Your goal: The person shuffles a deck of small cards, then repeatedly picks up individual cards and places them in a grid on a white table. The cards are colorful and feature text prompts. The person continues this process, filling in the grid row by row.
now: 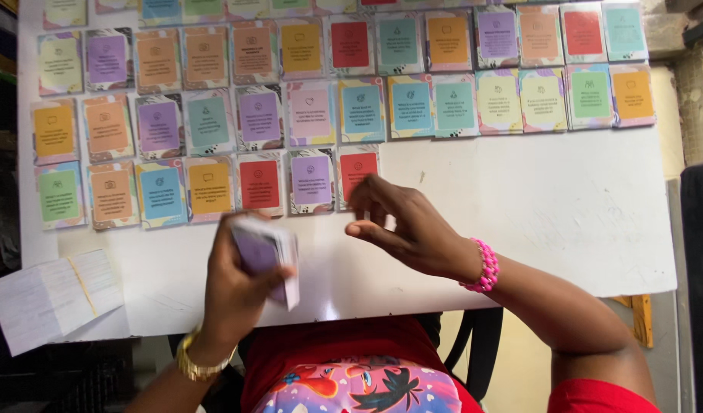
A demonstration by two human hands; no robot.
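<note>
Now your left hand (240, 287) clasps the deck (269, 256) at six o'clock; your right hand (401, 222), fingers pinched, empty as far as shows, touches the red card (356, 170). Cards look light, slick, bendable: pinch their edges.

Looks like a makeshift home or backroom workspace, not an office. White board worktop (519, 214) under the hands, scuffed, overhanging its support. Rough bare wall (695, 99) far right of the hands. Black chair frame (481, 344) below them.
</note>
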